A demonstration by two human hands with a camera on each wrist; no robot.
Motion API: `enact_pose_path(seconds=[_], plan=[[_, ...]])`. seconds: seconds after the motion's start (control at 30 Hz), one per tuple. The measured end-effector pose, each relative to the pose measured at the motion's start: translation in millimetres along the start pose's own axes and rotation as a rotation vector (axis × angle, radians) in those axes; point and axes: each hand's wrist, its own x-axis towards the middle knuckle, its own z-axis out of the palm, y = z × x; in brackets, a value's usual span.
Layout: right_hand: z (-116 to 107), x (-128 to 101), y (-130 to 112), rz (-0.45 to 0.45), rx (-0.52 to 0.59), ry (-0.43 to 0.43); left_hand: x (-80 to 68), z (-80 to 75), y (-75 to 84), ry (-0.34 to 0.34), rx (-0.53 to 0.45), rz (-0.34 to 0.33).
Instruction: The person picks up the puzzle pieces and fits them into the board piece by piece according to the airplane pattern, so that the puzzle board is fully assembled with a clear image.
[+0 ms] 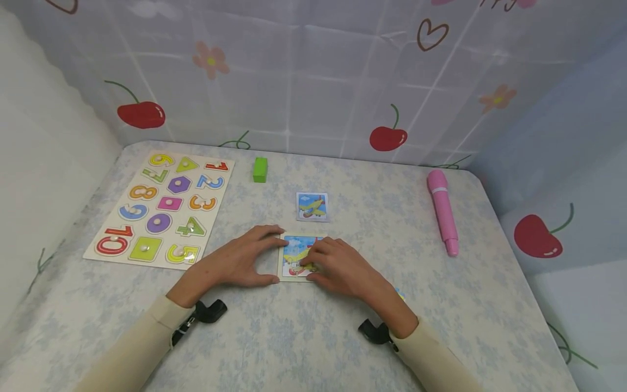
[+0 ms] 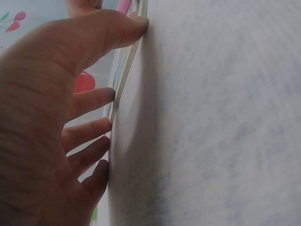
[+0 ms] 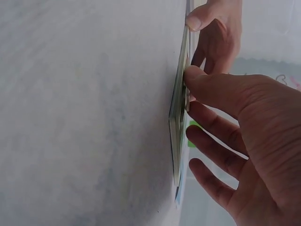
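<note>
Plane puzzle being squared up and pressed flat near the front middle of the surface.

The plane puzzle is being braced at its left edge by the left hand, thumb and index fingers spread and fairly straight along the edge, touching but not curled round it. A piece is being pressed on top by the right hand, its fingers bent down onto the picture; an actual pinch cannot be told. Judged step: the last pieces being seated. The next move likely calls for steady downward pressure while the frame is being held from sliding. A reference plane card is lying just behind, apart from the puzzle.
</note>
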Motion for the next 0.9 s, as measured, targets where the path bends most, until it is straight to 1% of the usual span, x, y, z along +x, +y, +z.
enact_pose_path(seconds=[0.2,0.4,0.77,0.9], plan=[[2.5,0.5,0.7,-0.016,0.011,0.016,0.3,-0.8,0.4,0.005,-0.004,0.009],[2.5,-0.4,0.4,-0.01,0.035,0.018,0.8,0.0,0.2,0.007,-0.009,0.012],[4.4,-0.6,1.1,-0.023,0.047,0.02,0.2,-0.5,1.9,-0.006,0.001,-0.004],[0.8,-1.6,1.1,-0.024,0.047,0.008,-0.2,-0.7,2.2,-0.003,0.002,-0.005]])
